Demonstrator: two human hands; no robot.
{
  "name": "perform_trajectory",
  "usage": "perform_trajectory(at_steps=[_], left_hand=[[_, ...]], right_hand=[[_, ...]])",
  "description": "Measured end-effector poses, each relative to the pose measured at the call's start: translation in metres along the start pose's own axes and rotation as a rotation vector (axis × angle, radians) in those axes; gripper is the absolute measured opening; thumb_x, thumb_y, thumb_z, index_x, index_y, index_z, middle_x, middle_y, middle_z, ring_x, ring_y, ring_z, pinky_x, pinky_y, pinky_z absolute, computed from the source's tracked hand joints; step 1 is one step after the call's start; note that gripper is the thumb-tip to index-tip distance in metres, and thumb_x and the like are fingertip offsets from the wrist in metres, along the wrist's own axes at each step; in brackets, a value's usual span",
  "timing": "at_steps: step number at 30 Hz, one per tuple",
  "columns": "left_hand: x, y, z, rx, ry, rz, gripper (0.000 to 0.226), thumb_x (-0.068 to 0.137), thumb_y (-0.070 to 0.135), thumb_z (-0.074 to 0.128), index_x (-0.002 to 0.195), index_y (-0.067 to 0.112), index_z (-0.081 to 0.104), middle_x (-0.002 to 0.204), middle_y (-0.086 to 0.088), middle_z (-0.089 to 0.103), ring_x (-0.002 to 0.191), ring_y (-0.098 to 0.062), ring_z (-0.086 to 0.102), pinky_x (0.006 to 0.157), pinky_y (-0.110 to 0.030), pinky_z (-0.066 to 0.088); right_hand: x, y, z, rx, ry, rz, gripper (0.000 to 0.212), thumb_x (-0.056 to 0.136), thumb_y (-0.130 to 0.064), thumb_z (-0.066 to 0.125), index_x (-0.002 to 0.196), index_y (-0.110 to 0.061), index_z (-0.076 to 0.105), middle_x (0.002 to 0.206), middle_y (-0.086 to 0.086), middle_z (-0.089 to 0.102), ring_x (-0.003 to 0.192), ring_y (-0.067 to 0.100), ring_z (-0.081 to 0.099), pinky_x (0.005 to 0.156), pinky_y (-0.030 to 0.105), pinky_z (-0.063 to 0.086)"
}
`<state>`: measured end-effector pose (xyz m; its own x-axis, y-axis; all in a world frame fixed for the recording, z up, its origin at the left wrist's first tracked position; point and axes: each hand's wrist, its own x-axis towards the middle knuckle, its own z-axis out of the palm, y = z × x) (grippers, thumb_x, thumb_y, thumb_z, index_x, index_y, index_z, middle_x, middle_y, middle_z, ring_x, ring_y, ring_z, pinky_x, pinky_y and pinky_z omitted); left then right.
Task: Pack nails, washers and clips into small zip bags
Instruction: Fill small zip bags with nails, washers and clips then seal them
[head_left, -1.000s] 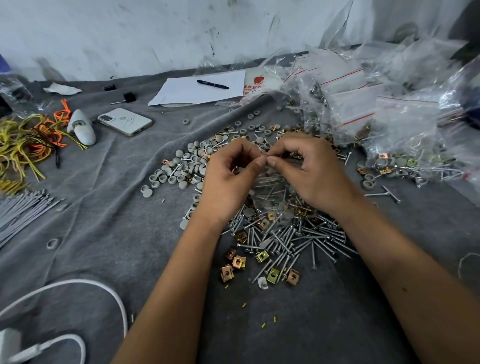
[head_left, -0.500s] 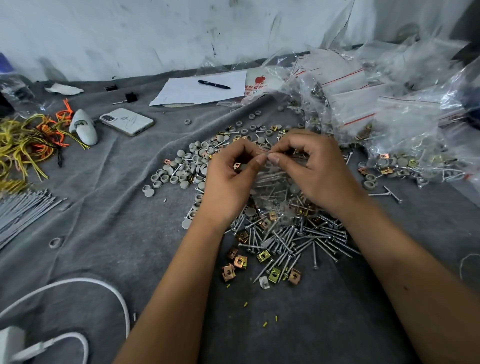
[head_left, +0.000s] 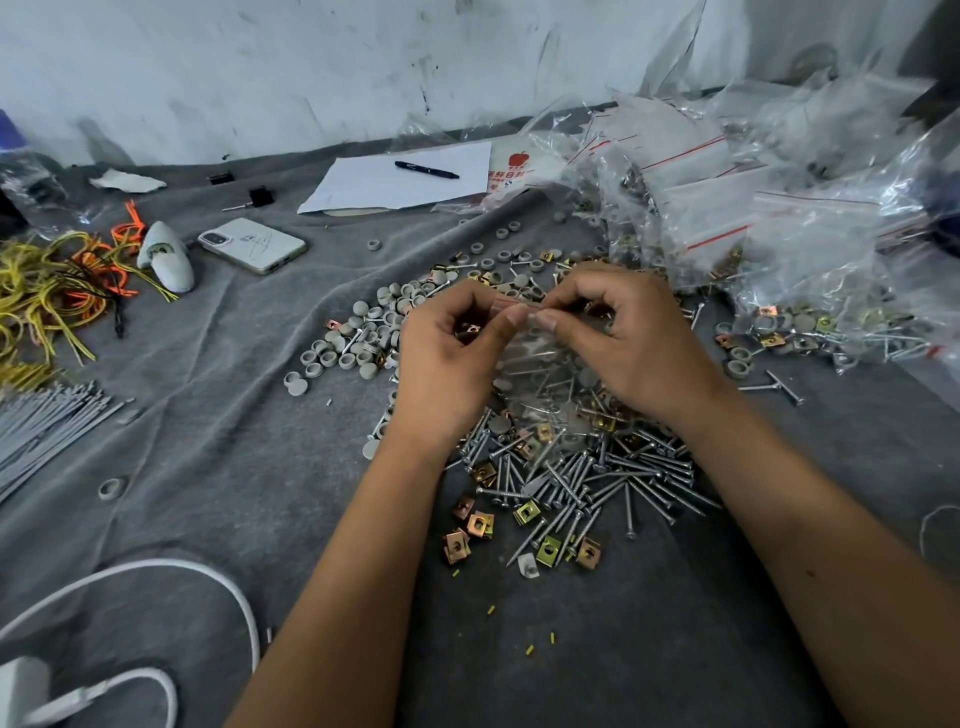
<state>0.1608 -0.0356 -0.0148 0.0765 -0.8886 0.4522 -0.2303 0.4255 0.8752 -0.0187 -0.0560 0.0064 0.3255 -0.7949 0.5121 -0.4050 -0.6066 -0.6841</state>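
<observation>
Now both hands pinch shut the top of a small filled zip bag (head_left: 540, 364) above the hardware heap.

Largest first: the grey cloth (head_left: 234, 415) carries filled bags (head_left: 779, 234) at two o'clock, loose nails (head_left: 597, 478) at six, grey washers (head_left: 363, 332) at ten, brass clips (head_left: 480, 525) nearest. The left hand (head_left: 447, 364) and right hand (head_left: 634, 338) each nip the bag's red-striped strip (head_left: 511, 303) between thumb and forefinger, tips almost touching. Sealing well probably means sliding the pinches outward along the strip, keeping nail points clear; whether it is already closed I cannot tell.
</observation>
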Motion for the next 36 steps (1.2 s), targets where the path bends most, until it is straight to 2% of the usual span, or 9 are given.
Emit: perform_trajectory(at_steps=[2, 4, 11, 15, 18, 22, 26, 31, 36], left_hand=[[0.0, -0.001, 0.0, -0.019, 0.03, -0.001, 0.004, 0.094, 0.004, 0.072, 0.093, 0.0, 0.074, 0.085, -0.003, 0.073, 0.074, -0.004, 0.066, 0.069, -0.018, 0.051], [0.001, -0.002, -0.001, -0.031, 0.024, -0.011, 0.004, 0.095, 0.005, 0.072, 0.092, 0.002, 0.073, 0.084, -0.003, 0.072, 0.074, -0.005, 0.066, 0.069, -0.019, 0.051], [0.0, -0.004, -0.001, -0.079, -0.065, -0.05, 0.006, 0.091, 0.007, 0.076, 0.093, 0.012, 0.075, 0.087, -0.005, 0.076, 0.08, -0.019, 0.071, 0.077, -0.041, 0.06], [0.0, -0.006, -0.003, -0.183, -0.001, -0.083, 0.007, 0.089, 0.011, 0.075, 0.095, 0.008, 0.074, 0.084, -0.005, 0.073, 0.078, -0.018, 0.068, 0.074, -0.034, 0.054], [0.0, -0.006, -0.002, -0.201, -0.017, -0.108, 0.011, 0.089, 0.013, 0.076, 0.096, 0.005, 0.074, 0.087, -0.013, 0.075, 0.079, -0.025, 0.07, 0.074, -0.039, 0.058], [-0.002, -0.004, 0.0, -0.234, -0.052, -0.114, 0.004, 0.088, 0.011, 0.078, 0.092, 0.012, 0.078, 0.086, -0.006, 0.078, 0.078, -0.021, 0.074, 0.07, -0.037, 0.062], [-0.001, -0.005, -0.001, -0.287, 0.015, -0.126, 0.004, 0.084, 0.012, 0.079, 0.085, 0.014, 0.076, 0.079, -0.008, 0.074, 0.072, -0.023, 0.067, 0.072, -0.04, 0.055], [-0.001, -0.003, 0.0, -0.297, 0.051, -0.12, 0.009, 0.083, 0.008, 0.078, 0.078, 0.012, 0.071, 0.07, -0.001, 0.068, 0.065, -0.016, 0.061, 0.064, -0.029, 0.05], [0.0, -0.002, 0.0, -0.309, 0.058, -0.095, 0.01, 0.084, 0.007, 0.076, 0.08, 0.011, 0.069, 0.068, 0.003, 0.069, 0.06, -0.011, 0.065, 0.06, -0.023, 0.051]], right_hand=[[0.0, 0.0, -0.001, -0.002, 0.008, 0.004, 0.003, 0.092, -0.011, 0.074, 0.093, -0.009, 0.075, 0.087, -0.005, 0.068, 0.08, 0.007, 0.064, 0.071, 0.017, 0.049], [0.0, 0.0, -0.001, -0.028, 0.001, -0.015, 0.002, 0.093, -0.009, 0.073, 0.092, -0.007, 0.074, 0.087, -0.003, 0.066, 0.081, 0.011, 0.063, 0.072, 0.024, 0.051], [0.0, 0.002, -0.002, -0.002, -0.047, -0.004, 0.004, 0.094, -0.01, 0.072, 0.096, -0.007, 0.074, 0.087, -0.003, 0.068, 0.081, 0.011, 0.065, 0.073, 0.026, 0.052], [0.0, 0.003, -0.003, 0.032, -0.005, 0.006, 0.003, 0.093, -0.01, 0.073, 0.092, -0.008, 0.074, 0.082, -0.003, 0.068, 0.074, 0.006, 0.063, 0.069, 0.023, 0.051], [-0.001, 0.002, -0.005, 0.013, -0.004, -0.021, 0.003, 0.091, -0.006, 0.074, 0.088, -0.005, 0.073, 0.082, 0.001, 0.066, 0.073, 0.009, 0.062, 0.068, 0.025, 0.051], [0.0, 0.003, -0.004, 0.017, -0.007, -0.039, 0.002, 0.091, -0.009, 0.075, 0.091, -0.007, 0.075, 0.084, -0.001, 0.068, 0.078, 0.012, 0.063, 0.07, 0.025, 0.052], [-0.001, 0.005, -0.003, 0.08, 0.052, 0.027, 0.006, 0.091, -0.015, 0.076, 0.093, -0.01, 0.076, 0.085, -0.003, 0.07, 0.079, 0.007, 0.065, 0.072, 0.022, 0.051], [-0.001, 0.007, -0.003, 0.1, 0.081, 0.004, 0.007, 0.09, -0.011, 0.077, 0.088, -0.016, 0.072, 0.076, -0.011, 0.064, 0.067, 0.001, 0.058, 0.064, 0.014, 0.044], [0.0, 0.01, -0.004, 0.193, 0.093, 0.063, 0.004, 0.091, -0.014, 0.076, 0.095, -0.015, 0.077, 0.079, -0.01, 0.071, 0.071, 0.002, 0.066, 0.065, 0.016, 0.05]])
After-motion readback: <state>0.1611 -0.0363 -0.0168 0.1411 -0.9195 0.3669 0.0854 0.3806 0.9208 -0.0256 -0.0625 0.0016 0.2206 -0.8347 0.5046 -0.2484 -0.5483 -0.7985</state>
